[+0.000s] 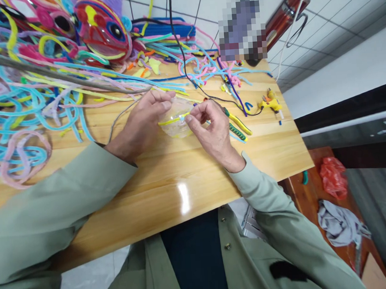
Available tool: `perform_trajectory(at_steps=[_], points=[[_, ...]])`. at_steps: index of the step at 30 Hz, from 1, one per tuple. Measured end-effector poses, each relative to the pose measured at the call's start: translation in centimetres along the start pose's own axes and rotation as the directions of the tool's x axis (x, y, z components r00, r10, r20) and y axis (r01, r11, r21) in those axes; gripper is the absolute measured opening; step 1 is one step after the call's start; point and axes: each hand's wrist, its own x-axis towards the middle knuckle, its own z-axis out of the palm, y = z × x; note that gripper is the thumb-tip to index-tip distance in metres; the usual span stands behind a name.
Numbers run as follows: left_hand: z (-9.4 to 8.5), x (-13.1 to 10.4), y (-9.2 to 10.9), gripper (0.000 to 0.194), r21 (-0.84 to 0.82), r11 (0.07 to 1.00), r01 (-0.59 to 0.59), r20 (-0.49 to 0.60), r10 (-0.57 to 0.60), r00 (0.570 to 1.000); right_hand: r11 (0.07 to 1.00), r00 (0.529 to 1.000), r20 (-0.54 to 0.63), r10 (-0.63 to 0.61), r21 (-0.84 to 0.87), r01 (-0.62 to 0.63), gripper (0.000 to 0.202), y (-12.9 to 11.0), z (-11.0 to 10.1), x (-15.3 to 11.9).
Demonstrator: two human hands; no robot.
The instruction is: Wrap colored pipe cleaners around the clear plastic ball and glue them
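Note:
Both hands meet at a clear, rounded plastic piece with a yellow fuzzy strip running across it. My left hand grips its upper left edge between thumb and fingers. At the strip's right end, my right hand is closed in a pinch of thumb and forefinger; the fingertips hide part of the strip there. Just beyond the right hand lie pliers with yellow and green handles. A yellow glue gun rests farther right.
Colourful pipe cleaners heap across the left and back of the wooden table. Decorated clear fish-like figures stand behind them. A black cable crosses the back. A red thermos stands at the far right corner.

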Motion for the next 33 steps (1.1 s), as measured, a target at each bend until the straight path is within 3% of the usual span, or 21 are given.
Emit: perform_trajectory(at_steps=[5,12,16,22,33], points=[[0.9,-0.6,-0.2,0.078,0.124,0.985,-0.123,-0.051,0.130,0.990,0.999,1.000,0.013,0.026,0.021,-0.026,0.024,-0.2,-0.2,0.1],[1.0,-1.1,-0.6,0.087,0.268,0.940,-0.210,-0.032,0.227,0.973,0.997,0.997,0.027,0.075,0.021,-0.076,0.028,-0.2,-0.3,0.1],[1.1,-1.3,-1.1,0.079,0.316,0.909,-0.273,-0.010,0.291,0.957,0.998,0.998,0.017,0.066,0.009,-0.066,0.028,-0.1,-0.2,0.1],[1.6,-2.0,-0.8,0.085,0.524,0.761,-0.384,0.071,0.410,0.909,0.999,0.999,-0.005,0.043,0.034,-0.043,0.023,0.0,0.0,0.1],[1.8,-2.1,-0.4,0.069,0.559,0.744,-0.366,0.070,0.398,0.915,0.996,1.000,0.024,0.020,0.081,-0.022,0.025,-0.5,-0.6,0.0]])
